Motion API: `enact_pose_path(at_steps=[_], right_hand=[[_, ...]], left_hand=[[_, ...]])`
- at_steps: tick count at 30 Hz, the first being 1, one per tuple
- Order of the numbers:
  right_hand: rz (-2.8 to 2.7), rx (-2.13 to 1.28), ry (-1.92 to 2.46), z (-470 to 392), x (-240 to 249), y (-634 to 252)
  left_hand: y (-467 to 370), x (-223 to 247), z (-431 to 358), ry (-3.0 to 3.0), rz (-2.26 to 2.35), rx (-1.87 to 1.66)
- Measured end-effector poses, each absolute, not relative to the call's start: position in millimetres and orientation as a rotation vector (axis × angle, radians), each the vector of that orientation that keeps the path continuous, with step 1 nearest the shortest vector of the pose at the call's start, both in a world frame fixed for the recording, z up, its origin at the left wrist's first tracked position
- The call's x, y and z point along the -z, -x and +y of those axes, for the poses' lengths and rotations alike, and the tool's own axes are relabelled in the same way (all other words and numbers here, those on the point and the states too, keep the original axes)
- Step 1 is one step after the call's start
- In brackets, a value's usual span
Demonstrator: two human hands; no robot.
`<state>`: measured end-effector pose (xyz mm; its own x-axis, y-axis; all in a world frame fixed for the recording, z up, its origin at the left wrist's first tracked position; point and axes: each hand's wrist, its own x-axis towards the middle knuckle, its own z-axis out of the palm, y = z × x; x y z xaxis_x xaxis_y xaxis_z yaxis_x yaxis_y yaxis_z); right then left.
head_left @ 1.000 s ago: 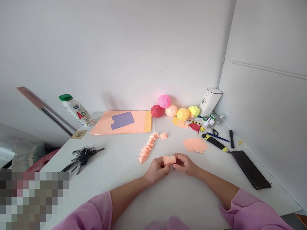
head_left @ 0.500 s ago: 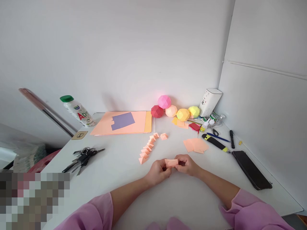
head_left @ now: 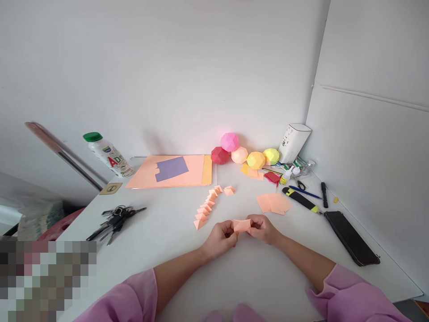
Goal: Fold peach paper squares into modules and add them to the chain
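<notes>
A small folded piece of peach paper (head_left: 241,225) is held up between both hands near the table's middle. My left hand (head_left: 219,239) pinches its left end, and my right hand (head_left: 264,229) grips the right end with thumb and fingers. Beyond my left hand runs a curved row of small folded peach pieces (head_left: 205,207), with one more folded piece (head_left: 229,191) just right of its far end. Flat peach paper squares (head_left: 274,203) lie overlapped beyond my right hand.
Faceted paper balls (head_left: 256,160) stand by the wall. Large peach sheets (head_left: 142,174), a bottle (head_left: 110,157) and keys (head_left: 117,221) are on the left. A cutter (head_left: 300,199), a pen (head_left: 305,192) and a black phone-like object (head_left: 350,237) lie on the right.
The held paper has shifted slightly right and up, and its front face now shows more fully. Both hands still grip it.
</notes>
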<state>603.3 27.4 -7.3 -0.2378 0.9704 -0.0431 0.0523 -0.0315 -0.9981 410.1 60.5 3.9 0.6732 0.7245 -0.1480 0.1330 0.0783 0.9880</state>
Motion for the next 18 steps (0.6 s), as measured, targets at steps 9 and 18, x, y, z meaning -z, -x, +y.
enact_pose_path(at_steps=[9, 18], right_hand=[[-1.356, -1.42, 1.104, 29.9, 5.1, -602.7], [-1.354, -1.413, 1.112, 29.8, 5.5, -604.8]], left_hand=[[-409.5, -4.6, 61.0, -1.464, 0.768, -0.515], [-409.2, -3.3, 60.9, -1.476, 0.772, -0.525]])
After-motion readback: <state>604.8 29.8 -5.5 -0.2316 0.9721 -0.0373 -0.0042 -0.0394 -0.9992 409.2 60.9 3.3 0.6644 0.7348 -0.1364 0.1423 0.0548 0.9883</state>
